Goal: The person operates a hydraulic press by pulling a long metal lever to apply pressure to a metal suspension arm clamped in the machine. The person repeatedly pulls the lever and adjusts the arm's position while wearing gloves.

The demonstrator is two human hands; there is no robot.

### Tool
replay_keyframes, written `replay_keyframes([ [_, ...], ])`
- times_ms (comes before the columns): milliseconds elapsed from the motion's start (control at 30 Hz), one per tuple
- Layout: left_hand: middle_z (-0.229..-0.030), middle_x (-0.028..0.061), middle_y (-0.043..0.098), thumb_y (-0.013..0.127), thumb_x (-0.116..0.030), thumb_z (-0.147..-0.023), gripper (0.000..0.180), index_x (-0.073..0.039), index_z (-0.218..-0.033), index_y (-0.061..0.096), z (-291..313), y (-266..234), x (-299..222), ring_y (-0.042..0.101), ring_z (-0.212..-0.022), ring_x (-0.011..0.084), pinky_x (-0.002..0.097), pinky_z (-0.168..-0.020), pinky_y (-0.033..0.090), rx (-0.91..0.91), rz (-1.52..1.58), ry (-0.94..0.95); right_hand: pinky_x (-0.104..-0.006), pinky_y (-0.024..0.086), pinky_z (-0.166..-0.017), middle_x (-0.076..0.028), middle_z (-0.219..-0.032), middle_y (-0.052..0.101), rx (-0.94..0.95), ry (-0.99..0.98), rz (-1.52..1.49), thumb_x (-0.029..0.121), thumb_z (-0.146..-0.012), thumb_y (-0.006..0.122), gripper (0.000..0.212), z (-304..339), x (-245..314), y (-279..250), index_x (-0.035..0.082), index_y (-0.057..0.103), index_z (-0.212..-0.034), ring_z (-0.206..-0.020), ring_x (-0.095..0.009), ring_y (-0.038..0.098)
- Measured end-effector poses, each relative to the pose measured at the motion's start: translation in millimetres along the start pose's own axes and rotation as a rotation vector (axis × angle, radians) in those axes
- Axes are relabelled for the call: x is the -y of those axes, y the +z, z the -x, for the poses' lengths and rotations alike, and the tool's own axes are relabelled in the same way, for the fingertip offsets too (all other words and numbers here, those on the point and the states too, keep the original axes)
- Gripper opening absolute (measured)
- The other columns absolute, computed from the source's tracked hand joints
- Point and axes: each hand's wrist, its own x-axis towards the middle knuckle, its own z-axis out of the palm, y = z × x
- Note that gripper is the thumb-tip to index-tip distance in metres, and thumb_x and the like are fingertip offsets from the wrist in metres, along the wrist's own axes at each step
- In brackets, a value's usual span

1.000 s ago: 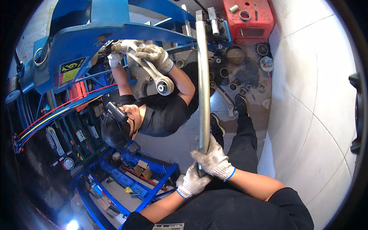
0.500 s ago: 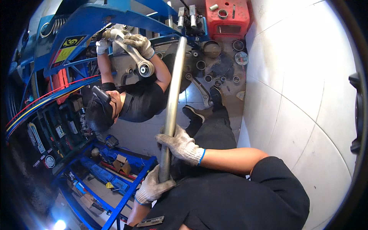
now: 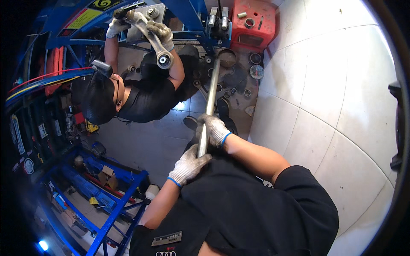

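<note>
A long, bare metal pipe (image 3: 212,91) slants away from my body toward the far machine. My left hand (image 3: 190,164), in a white knit glove, is closed round its near end. Just ahead of it, my right hand (image 3: 214,129), gloved alike, wraps the shaft. The pipe's far end appears near a round metal ring (image 3: 227,58) on the floor; I cannot tell whether they touch. To the left, a gloved co-worker holds a silver suspension control arm (image 3: 164,59) with both hands beside the blue machine. Another control arm (image 3: 199,86) is partly hidden behind the pipe.
The blue press frame (image 3: 181,15) stands at the far side, next to a red plastic stool (image 3: 253,30) with small metal parts on it. Several metal rings lie on the floor. A white tiled wall (image 3: 318,81) bounds the right; a blue cart (image 3: 112,213) stands at lower left.
The pipe's near end has moved away from me, and both hands went with it; they now sit closer together. The view has shifted too. The co-worker still holds the control arm.
</note>
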Motion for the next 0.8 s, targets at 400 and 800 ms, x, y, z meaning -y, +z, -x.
replay_keyframes([
  [400,-0.133,0.0244,0.060,0.069,-0.048,-0.079,0.076,-0.006,-0.139,0.051,-52,10,-1,0.057,-0.124,0.0400,0.0427,-0.105,0.044,0.042,-0.059,0.045,-0.0399,0.054,-0.066,-0.014,-0.082,0.066,-0.411,-0.492,0.782,0.025,-0.082,0.068,0.039,-30,27,6,0.001,0.057,-0.111,-0.073,-0.026,0.067],
  [800,-0.133,0.0252,0.059,0.068,-0.046,-0.080,0.074,-0.004,-0.139,0.051,-53,6,6,0.057,-0.124,0.0398,0.0424,-0.104,0.045,0.108,-0.113,0.020,-0.0430,0.053,-0.082,-0.021,-0.098,0.068,-0.418,-0.451,0.766,0.026,-0.080,0.066,0.049,-29,14,2,0.004,0.057,-0.123,-0.092,-0.033,0.068],
])
